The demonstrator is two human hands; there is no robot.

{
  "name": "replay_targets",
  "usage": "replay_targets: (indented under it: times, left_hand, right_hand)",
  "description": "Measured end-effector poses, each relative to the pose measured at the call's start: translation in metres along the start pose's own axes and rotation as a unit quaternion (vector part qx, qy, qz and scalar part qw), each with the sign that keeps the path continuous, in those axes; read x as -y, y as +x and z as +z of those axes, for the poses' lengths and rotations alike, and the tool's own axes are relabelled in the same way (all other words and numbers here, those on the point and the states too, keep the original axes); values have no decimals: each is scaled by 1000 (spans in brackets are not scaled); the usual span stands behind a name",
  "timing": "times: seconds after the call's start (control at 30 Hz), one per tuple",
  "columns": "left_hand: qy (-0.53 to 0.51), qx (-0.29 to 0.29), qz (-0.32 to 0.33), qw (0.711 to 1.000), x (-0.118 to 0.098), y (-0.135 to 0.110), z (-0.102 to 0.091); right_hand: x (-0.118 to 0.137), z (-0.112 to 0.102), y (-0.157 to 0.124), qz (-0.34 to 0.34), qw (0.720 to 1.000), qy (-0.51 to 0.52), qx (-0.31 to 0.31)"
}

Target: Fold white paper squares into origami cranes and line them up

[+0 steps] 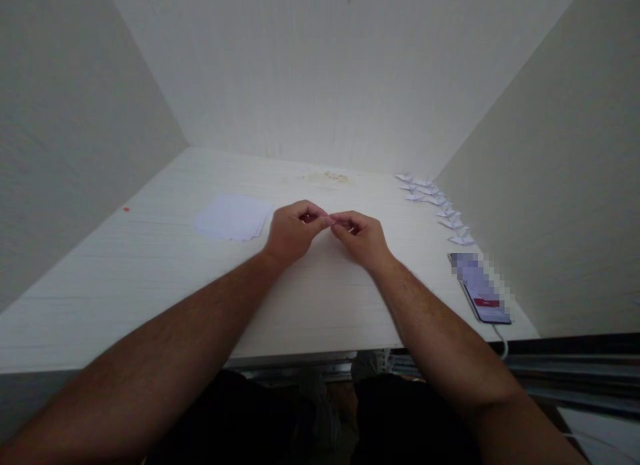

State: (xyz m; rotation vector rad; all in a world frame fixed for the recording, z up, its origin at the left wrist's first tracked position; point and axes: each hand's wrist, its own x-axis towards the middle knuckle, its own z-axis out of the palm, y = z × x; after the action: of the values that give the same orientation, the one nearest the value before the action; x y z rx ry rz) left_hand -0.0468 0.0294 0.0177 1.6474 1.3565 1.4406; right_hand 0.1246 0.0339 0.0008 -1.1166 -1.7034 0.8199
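My left hand and my right hand meet over the middle of the white table, fingertips touching. Thumb and fingers are pinched together on both. Whatever sits between the fingertips is hidden or too small to make out. To the left of my left hand lies a loose stack of white paper sheets, its edges slightly fanned. Off to the right of my right hand, several small folded white paper cranes stand in rows along the right wall.
A phone with a white cable rests near the right front corner. Panels enclose the table at the back, left and right. Crumb-like yellowish marks lie near the back, and a red speck at the left edge.
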Motion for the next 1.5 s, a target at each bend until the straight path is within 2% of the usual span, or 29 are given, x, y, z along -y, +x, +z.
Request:
replay_targets:
  times: [0.17,0.3,0.37,0.43,0.5,0.57,0.67,0.83,0.97,1.1,1.2,1.5]
  left_hand:
    - [17,52,25,998,2,1,-5]
    - [-74,111,38,990,9,6,-7]
    - [-143,105,-5,984,12,9,-7]
    - [-192,83,-77,975,15,12,-7]
    - [-204,86,-146,964,16,13,-7]
    - [-182,108,-185,959,18,14,-9]
    - [-157,113,-195,962,18,14,-10]
    - [-215,65,-210,952,14,14,-8]
    - [-206,65,-200,956,12,14,-7]
    - [-157,98,-181,966,12,12,-9]
    - [-119,102,-151,976,12,10,-10]
    - [-37,99,-67,992,14,10,-7]
  right_hand:
    - [1,-3,1,2,1000,-10,-6]
    - [4,-4,1,5,1000,6,13]
    - [4,-4,0,21,999,25,35]
    - [2,-4,1,37,996,56,63]
    - [0,-4,1,46,991,90,90]
    - [-1,-4,1,51,986,112,109]
    - [-1,-4,2,46,983,130,122]
    - [0,-3,2,27,979,153,132]
    - [1,-3,3,49,981,145,116]
    - [2,-4,2,75,986,109,105]
    - [3,-5,2,88,988,90,86]
    - [2,-4,3,81,992,82,46]
